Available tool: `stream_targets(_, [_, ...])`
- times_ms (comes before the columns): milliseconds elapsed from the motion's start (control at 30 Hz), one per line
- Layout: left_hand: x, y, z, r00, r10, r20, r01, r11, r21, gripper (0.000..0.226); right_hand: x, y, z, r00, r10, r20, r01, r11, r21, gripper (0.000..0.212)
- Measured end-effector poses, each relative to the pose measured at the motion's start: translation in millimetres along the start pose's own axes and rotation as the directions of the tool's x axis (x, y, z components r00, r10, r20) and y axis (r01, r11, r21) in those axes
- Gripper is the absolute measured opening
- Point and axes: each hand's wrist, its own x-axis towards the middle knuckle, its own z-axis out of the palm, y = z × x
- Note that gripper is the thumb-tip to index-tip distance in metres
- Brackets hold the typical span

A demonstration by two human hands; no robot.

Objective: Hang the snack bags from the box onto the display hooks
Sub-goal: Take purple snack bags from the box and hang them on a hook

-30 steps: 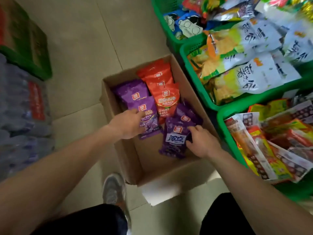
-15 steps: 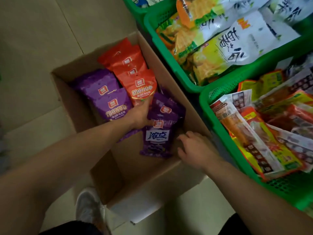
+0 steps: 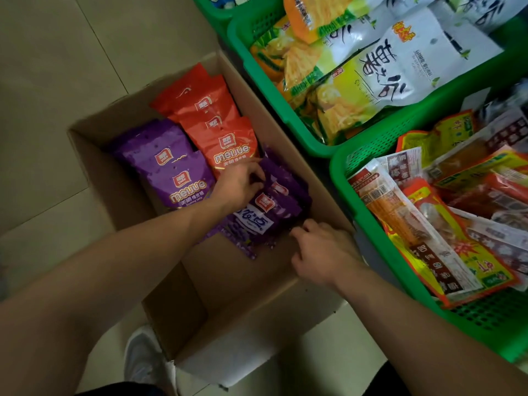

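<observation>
An open cardboard box (image 3: 85, 155) stands on the floor. Inside lie a stack of purple Meijue bags (image 3: 171, 170), a stack of orange-red bags (image 3: 220, 132) and a pile of dark purple bags (image 3: 274, 204) along the right wall. My left hand (image 3: 240, 184) reaches into the box, its fingers curled round the top edge of the dark purple bags. My right hand (image 3: 323, 250) sits low by the box's right wall, fingers loosely curled, fingertips at the pile's lower right corner. No display hooks are in view.
Green plastic baskets full of snack packs crowd the right side: one with yellow-white chip bags (image 3: 245, 41), one with red and yellow packs (image 3: 343, 167). Tiled floor (image 3: 57, 67) lies to the left. My shoe (image 3: 143, 358) stands below the box.
My left hand moved right from the purple Meijue bag to the top of the dark purple pile. My right hand released that pile and slid to its lower right corner.
</observation>
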Motion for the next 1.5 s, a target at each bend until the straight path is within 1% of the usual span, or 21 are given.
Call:
stream_targets(133, [-10, 5, 3, 0.997, -0.078, -0.028, 0.075, 0.994, -0.081, 0.039, 0, 1, 1, 1.0, -0.008, -0.002, 0.008, 1.0, 0.002, 0.045])
stream_targets(200, [-14, 7, 2, 0.999, -0.045, -0.007, 0.045, 0.998, -0.038, 0.044, 0, 1, 0, 1.0, -0.011, -0.011, 0.011, 1.0, 0.002, 0.044])
stream_targets(233, [-16, 7, 1, 1.0, 0.006, 0.007, -0.006, 1.0, 0.019, 0.046, 0, 1, 1, 1.0, -0.014, -0.017, 0.014, 1.0, 0.0, 0.043])
stream_targets(267, [-16, 7, 1, 0.997, 0.069, 0.024, -0.071, 0.994, 0.088, 0.045, -1, 1, 1, 1.0, -0.015, -0.024, 0.015, 1.0, 0.0, 0.042])
stream_targets(300, [-16, 6, 2, 0.991, 0.125, 0.043, -0.13, 0.98, 0.152, 0.039, -1, 1, 0, 1.0, -0.013, -0.028, 0.013, 1.0, 0.002, 0.042])
stream_targets(333, [-15, 5, 1, 0.986, 0.156, 0.059, -0.164, 0.967, 0.195, 0.032, -2, 1, 1, 0.999, -0.011, -0.03, 0.011, 1.0, 0.005, 0.041])
stream_targets(367, [-15, 5, 0, 0.985, 0.16, 0.062, -0.17, 0.962, 0.215, 0.026, -2, 1, 1, 0.999, -0.008, -0.032, 0.008, 1.0, 0.007, 0.041])
stream_targets(433, [-11, 4, -4, 0.987, 0.156, 0.023, -0.157, 0.963, 0.217, 0.021, -3, 2, 1, 0.999, -0.005, -0.036, 0.006, 1.0, 0.01, 0.04])
stream_targets(500, [-3, 4, -7, 0.988, 0.144, -0.047, -0.131, 0.966, 0.222, 0.02, -3, 3, 2, 0.999, -0.007, -0.038, 0.007, 1.0, 0.014, 0.041])
stream_targets(567, [7, 3, -8, 0.988, 0.126, -0.089, -0.107, 0.976, 0.191, 0.019, -4, 2, 3, 0.999, -0.003, -0.033, 0.004, 1.0, 0.014, 0.041])
stream_targets(667, [18, 9, -8, 0.991, 0.126, -0.045, -0.12, 0.985, 0.121, 0.018, -4, 2, 4, 1.0, 0.01, -0.027, -0.009, 1.0, 0.017, 0.041])
stream_targets(767, [19, 16, -7, 0.993, 0.114, -0.002, -0.113, 0.99, 0.085, 0.021, -4, 1, 4, 1.0, 0.012, -0.024, -0.012, 1.0, 0.02, 0.041])
stream_targets(900, [14, 18, -7, 0.988, 0.156, -0.013, -0.154, 0.982, 0.112, 0.022, -3, 2, 5, 0.999, 0.004, -0.041, -0.003, 1.0, 0.016, 0.041])
stream_targets(1033, [1, 17, -12, 0.986, 0.163, -0.027, -0.16, 0.983, 0.084, 0.017, -2, 2, 6, 0.998, 0.004, -0.057, -0.003, 1.0, 0.016, 0.044])
stream_targets(1100, [-8, 16, -16, 0.986, 0.164, -0.032, -0.161, 0.984, 0.07, 0.021, -3, 2, 6, 0.997, -0.001, -0.074, 0.003, 1.0, 0.031, 0.048])
stream_targets(1167, [-18, 17, -24, 0.993, 0.116, -0.018, -0.115, 0.992, 0.045, 0.032, -3, 1, 5, 0.992, -0.01, -0.127, 0.019, 0.997, 0.071, 0.05])
stream_targets(1200, [-22, 17, -27, 0.994, 0.107, 0.006, -0.108, 0.993, 0.053, 0.034, -2, 1, 4, 0.985, -0.014, -0.174, 0.032, 0.995, 0.099, 0.051])
stream_targets(1300, [-42, 12, -39, 0.97, 0.204, 0.133, -0.226, 0.958, 0.179, 0.027, 2, -8, -3, 0.933, -0.005, -0.36, 0.067, 0.985, 0.161, 0.059])
stream_targets(1367, [-60, 8, -43, 0.963, 0.215, 0.16, -0.246, 0.946, 0.211, 0.024, 7, -18, -6, 0.908, 0.005, -0.418, 0.068, 0.985, 0.16, 0.069])
stream_targets(1433, [-78, 4, -46, 0.974, 0.193, 0.119, -0.213, 0.959, 0.187, 0.022, 16, -30, -6, 0.928, -0.028, -0.371, 0.076, 0.99, 0.115, 0.073])
stream_targets(1500, [-92, 1, -49, 0.982, 0.164, 0.098, -0.179, 0.969, 0.17, 0.021, 24, -43, -1, 0.951, -0.051, -0.306, 0.077, 0.994, 0.073, 0.067])
